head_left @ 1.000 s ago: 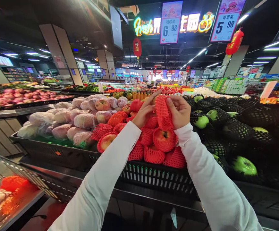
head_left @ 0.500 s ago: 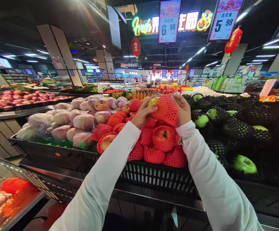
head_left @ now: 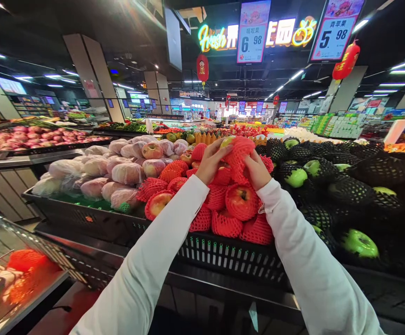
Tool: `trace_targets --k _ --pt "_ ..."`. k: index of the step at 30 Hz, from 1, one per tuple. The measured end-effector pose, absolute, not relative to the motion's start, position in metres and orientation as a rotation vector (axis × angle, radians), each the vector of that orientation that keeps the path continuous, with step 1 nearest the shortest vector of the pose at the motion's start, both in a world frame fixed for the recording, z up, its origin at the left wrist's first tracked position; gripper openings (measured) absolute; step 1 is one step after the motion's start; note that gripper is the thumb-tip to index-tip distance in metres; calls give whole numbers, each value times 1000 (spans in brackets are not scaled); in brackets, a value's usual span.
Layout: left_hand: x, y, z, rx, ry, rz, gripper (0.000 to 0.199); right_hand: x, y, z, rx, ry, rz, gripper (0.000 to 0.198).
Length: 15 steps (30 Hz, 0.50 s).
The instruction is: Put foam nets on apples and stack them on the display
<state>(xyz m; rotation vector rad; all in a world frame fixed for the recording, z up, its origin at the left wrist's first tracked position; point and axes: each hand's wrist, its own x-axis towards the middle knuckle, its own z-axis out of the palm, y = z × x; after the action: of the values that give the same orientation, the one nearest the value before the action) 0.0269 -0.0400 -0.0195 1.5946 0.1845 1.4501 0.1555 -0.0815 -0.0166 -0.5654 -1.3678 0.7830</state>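
Observation:
Above a pile of apples in red foam nets, my left hand (head_left: 212, 161) is closed around a yellow-red apple (head_left: 227, 141). A red foam net (head_left: 240, 157) covers much of that apple, and my right hand (head_left: 259, 171) grips the net's right side. How far the apple sits inside the net is partly hidden by my fingers. Just below the hands, another netted apple (head_left: 241, 202) shows its stem end. These apples rest in a black slatted crate (head_left: 230, 256).
Plastic-wrapped apples (head_left: 127, 172) lie to the left in the same display. Green apples (head_left: 360, 243) in black nets fill the right side. A shopping cart (head_left: 31, 237) with a red net bag (head_left: 28, 274) stands at lower left. Price signs (head_left: 253, 32) hang overhead.
The held apple and its net have turned and tilted between my hands. My right hand has moved lower on the net, its fingers now more visible. The view has shifted slightly left.

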Motion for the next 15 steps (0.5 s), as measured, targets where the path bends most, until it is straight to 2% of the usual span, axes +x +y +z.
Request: trace_targets --k 3,8,15 --pt "28 -42 -18 1824 132 1599 42 153 -82 -16 -555 -1298 829 50" --pt "25 -38 -14 2047 251 1958 27 157 -77 -16 -601 -1145 716 47" --pt "27 -33 -15 2109 260 1947 36 159 -74 -18 -613 -1077 686 41"
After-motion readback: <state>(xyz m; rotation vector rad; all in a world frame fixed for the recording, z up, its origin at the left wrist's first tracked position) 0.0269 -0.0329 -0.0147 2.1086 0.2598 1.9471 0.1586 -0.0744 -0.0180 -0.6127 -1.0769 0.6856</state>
